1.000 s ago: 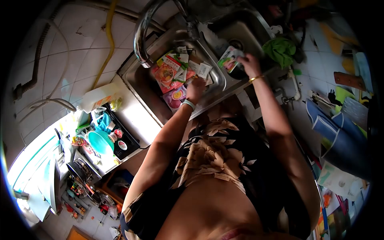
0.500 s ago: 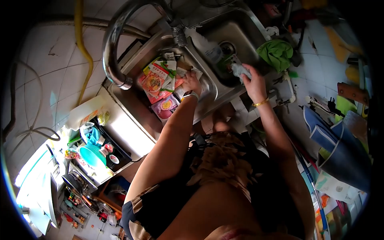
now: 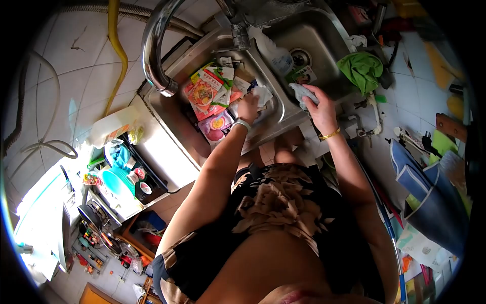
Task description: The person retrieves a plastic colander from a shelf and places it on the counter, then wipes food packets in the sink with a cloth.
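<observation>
My left hand (image 3: 247,108) is in the left sink basin (image 3: 177,119), its fingers closed on a small white packet (image 3: 262,95). Beside it lies a pile of flat packets, among them a red packet with a food picture (image 3: 203,95) and a purple packet (image 3: 216,126). My right hand (image 3: 322,112) is over the near edge of the right basin (image 3: 324,38), gripping a crumpled pale cloth (image 3: 302,95) between thumb and fingers. A green and white packet (image 3: 304,75) lies near the drain, next to a clear plastic bottle (image 3: 277,57).
A chrome faucet (image 3: 152,53) arches over the left basin. A green cloth (image 3: 360,71) hangs at the right basin's corner. On the left counter are a white jug (image 3: 114,126) and a teal basket (image 3: 119,183). Blue fabric (image 3: 435,207) hangs at the right.
The green and white packet has left my right hand and lies in the right basin; that hand now holds the pale cloth. My left hand has closed on a white packet.
</observation>
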`<action>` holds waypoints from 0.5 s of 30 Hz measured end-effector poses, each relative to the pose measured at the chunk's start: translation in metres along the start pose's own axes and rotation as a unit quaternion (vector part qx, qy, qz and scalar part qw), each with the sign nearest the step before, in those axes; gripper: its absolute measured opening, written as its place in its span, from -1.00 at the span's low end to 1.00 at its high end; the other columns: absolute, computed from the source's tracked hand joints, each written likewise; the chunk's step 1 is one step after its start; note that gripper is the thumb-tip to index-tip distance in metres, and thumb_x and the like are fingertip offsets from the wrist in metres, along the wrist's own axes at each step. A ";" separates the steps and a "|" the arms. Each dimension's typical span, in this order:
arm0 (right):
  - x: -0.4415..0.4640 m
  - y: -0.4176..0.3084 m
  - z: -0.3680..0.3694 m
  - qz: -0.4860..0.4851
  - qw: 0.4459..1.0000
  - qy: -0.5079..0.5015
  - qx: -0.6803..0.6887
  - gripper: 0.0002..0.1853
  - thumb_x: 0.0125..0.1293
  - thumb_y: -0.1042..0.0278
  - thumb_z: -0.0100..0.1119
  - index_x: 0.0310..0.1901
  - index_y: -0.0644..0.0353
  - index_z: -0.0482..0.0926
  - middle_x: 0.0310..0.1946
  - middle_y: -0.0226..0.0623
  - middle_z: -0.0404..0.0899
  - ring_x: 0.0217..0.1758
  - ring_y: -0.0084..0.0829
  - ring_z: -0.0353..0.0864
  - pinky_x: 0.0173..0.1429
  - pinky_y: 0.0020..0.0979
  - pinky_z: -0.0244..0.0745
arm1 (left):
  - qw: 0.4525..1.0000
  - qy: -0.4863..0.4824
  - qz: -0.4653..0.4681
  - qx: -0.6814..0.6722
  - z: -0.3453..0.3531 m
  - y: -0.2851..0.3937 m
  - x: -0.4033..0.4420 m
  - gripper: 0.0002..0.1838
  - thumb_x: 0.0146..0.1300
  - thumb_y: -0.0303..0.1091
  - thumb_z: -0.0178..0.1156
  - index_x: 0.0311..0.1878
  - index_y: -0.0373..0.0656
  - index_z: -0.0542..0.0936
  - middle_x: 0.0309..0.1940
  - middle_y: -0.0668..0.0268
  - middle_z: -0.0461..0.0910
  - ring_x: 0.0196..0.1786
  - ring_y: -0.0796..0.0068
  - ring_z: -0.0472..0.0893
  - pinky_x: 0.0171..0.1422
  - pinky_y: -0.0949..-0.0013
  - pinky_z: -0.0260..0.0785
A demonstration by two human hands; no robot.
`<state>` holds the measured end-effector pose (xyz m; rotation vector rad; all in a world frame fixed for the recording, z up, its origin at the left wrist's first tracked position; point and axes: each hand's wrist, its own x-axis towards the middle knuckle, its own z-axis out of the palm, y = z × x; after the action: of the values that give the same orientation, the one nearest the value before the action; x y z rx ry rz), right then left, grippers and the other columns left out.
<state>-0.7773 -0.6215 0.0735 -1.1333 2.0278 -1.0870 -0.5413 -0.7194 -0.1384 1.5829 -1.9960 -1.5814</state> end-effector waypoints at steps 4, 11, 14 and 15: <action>0.000 -0.027 0.020 -0.047 0.998 0.032 0.026 -0.75 0.23 0.45 0.22 -0.04 0.20 0.58 -0.19 -0.08 0.63 -0.15 -0.08 0.64 -0.09 -0.30 0.54 | 0.871 0.008 -0.119 -0.477 -0.038 0.086 -0.038 -0.85 0.37 -0.42 0.08 -0.08 -0.28 0.48 -0.34 0.37 0.50 -0.36 0.60 0.53 -0.16 0.35 0.65; -0.005 -0.051 0.089 -0.211 0.969 -0.067 -0.112 -0.73 0.20 0.45 0.20 -0.04 0.05 0.62 0.01 -0.31 0.53 -0.01 -0.24 0.56 0.00 -0.31 0.54 | 0.894 -0.020 -0.051 -0.445 -0.063 0.122 -0.064 -0.63 0.35 -0.60 -0.08 0.20 -0.19 0.39 -0.04 0.26 0.59 -0.08 0.43 0.64 -0.03 0.39 0.56; 0.015 -0.055 0.099 -0.234 0.959 -0.068 -0.147 -0.70 0.19 0.48 0.19 -0.02 0.05 0.61 0.03 -0.30 0.52 0.10 -0.23 0.52 0.06 -0.30 0.51 | 0.877 0.032 -0.034 -0.479 -0.069 0.134 -0.068 -0.66 0.33 -0.64 -0.12 0.13 -0.27 0.45 -0.11 0.24 0.61 -0.11 0.41 0.65 -0.01 0.38 0.56; 0.022 -0.055 0.102 -0.244 0.954 -0.050 -0.167 -0.69 0.17 0.48 0.20 -0.02 0.05 0.61 0.03 -0.30 0.52 0.13 -0.23 0.51 0.07 -0.30 0.50 | 0.863 0.045 -0.020 -0.503 -0.072 0.136 -0.069 -0.68 0.33 -0.64 -0.12 0.10 -0.30 0.47 -0.14 0.24 0.62 -0.11 0.41 0.65 -0.01 0.38 0.55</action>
<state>-0.6858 -0.6967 0.0671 -1.8983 1.9472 -0.8940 -0.5494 -0.7252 0.0299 1.1823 -0.7652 -1.9864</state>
